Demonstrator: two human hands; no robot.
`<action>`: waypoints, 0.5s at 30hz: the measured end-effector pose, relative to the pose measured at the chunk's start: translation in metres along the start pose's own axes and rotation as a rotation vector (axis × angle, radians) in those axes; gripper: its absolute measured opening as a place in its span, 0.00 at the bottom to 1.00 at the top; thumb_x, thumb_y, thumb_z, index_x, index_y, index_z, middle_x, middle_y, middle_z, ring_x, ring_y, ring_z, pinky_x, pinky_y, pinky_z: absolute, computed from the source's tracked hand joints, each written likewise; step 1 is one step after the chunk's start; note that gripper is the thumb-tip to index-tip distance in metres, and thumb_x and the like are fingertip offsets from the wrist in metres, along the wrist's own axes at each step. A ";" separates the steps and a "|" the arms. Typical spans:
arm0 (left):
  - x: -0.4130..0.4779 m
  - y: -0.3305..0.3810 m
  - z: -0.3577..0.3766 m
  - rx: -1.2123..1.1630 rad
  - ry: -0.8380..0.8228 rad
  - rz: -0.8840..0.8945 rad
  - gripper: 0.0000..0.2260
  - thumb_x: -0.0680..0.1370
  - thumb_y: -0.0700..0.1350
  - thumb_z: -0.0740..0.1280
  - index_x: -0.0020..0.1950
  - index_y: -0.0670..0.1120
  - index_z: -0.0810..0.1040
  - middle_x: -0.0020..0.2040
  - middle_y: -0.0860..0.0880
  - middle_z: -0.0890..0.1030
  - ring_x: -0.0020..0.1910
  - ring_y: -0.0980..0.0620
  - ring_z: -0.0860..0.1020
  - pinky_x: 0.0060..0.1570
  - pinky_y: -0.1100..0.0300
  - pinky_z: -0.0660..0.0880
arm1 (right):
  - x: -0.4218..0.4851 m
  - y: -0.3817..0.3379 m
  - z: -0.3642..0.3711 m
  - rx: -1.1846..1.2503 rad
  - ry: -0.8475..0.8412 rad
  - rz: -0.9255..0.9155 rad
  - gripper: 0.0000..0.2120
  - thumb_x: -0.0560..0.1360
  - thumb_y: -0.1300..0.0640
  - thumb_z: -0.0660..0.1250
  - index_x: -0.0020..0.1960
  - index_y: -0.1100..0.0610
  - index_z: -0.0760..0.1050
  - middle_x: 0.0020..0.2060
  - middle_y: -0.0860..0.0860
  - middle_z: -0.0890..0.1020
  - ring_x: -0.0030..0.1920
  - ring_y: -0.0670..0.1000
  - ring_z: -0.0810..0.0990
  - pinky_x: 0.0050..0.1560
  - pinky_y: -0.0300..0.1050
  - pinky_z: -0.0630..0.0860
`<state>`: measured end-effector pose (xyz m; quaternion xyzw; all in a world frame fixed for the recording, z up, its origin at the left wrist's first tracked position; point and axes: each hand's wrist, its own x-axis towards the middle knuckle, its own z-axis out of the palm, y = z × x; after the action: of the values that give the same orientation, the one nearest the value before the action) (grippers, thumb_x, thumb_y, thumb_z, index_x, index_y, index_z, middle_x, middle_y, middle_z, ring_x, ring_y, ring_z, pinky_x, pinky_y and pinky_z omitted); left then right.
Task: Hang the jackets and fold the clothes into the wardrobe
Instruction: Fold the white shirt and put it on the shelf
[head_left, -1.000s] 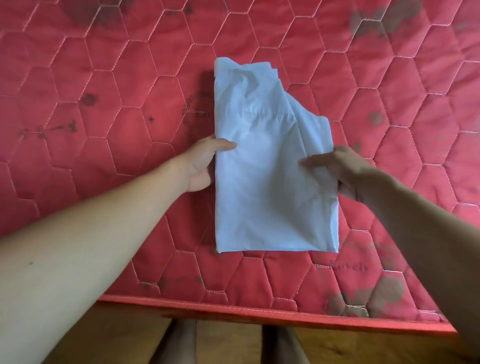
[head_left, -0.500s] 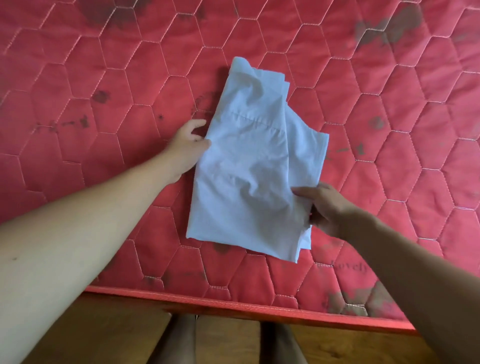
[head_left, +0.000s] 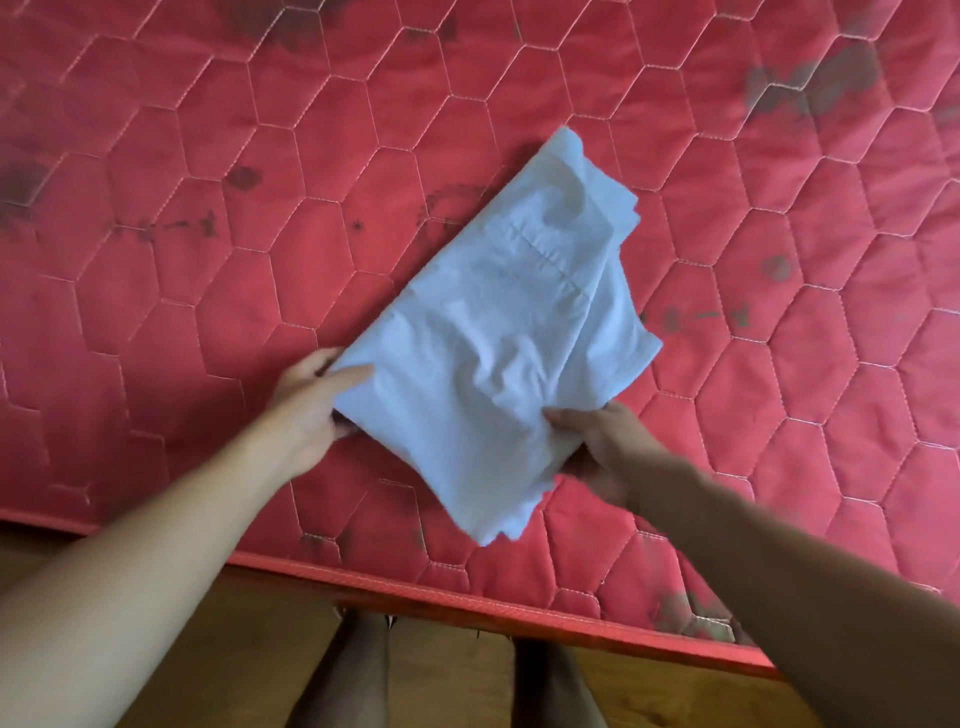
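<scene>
Lit softly and evenly, without glare. Thin shadow beneath the white cloth (head_left: 488, 353) at its near-left edge. Slightly motion-blurred around the right hand (head_left: 605, 447); bowed by the wide lens along the near mattress (head_left: 208, 291) border.

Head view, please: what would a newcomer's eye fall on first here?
A folded white garment lies askew mid-frame on the stained red quilted mattress. The left hand grips its left corner, the right hand its near right edge.
</scene>
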<state>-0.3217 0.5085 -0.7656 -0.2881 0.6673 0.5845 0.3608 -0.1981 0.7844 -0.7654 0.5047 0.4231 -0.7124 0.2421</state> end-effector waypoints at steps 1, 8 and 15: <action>0.008 0.010 -0.011 -0.104 0.046 0.039 0.09 0.76 0.37 0.72 0.53 0.48 0.80 0.50 0.48 0.85 0.49 0.48 0.83 0.47 0.50 0.81 | -0.007 0.010 0.010 -0.065 -0.045 0.045 0.11 0.77 0.68 0.69 0.59 0.66 0.80 0.47 0.60 0.87 0.42 0.58 0.87 0.39 0.52 0.84; 0.032 0.040 -0.043 -0.122 0.003 0.031 0.10 0.77 0.38 0.71 0.56 0.50 0.80 0.52 0.51 0.86 0.53 0.52 0.85 0.46 0.55 0.79 | -0.010 0.014 0.026 -0.852 0.060 -0.295 0.15 0.77 0.47 0.67 0.42 0.58 0.80 0.36 0.57 0.84 0.34 0.57 0.84 0.39 0.59 0.83; 0.001 -0.014 -0.009 0.098 -0.113 -0.066 0.14 0.78 0.34 0.71 0.62 0.43 0.80 0.56 0.46 0.86 0.55 0.46 0.84 0.53 0.53 0.80 | 0.042 -0.089 0.015 -1.163 0.573 -0.759 0.28 0.74 0.45 0.73 0.70 0.53 0.69 0.66 0.59 0.70 0.66 0.62 0.69 0.62 0.57 0.70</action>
<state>-0.3126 0.4972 -0.7743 -0.2582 0.6639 0.5541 0.4307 -0.2901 0.8216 -0.7703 0.2805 0.9228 -0.2491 0.0878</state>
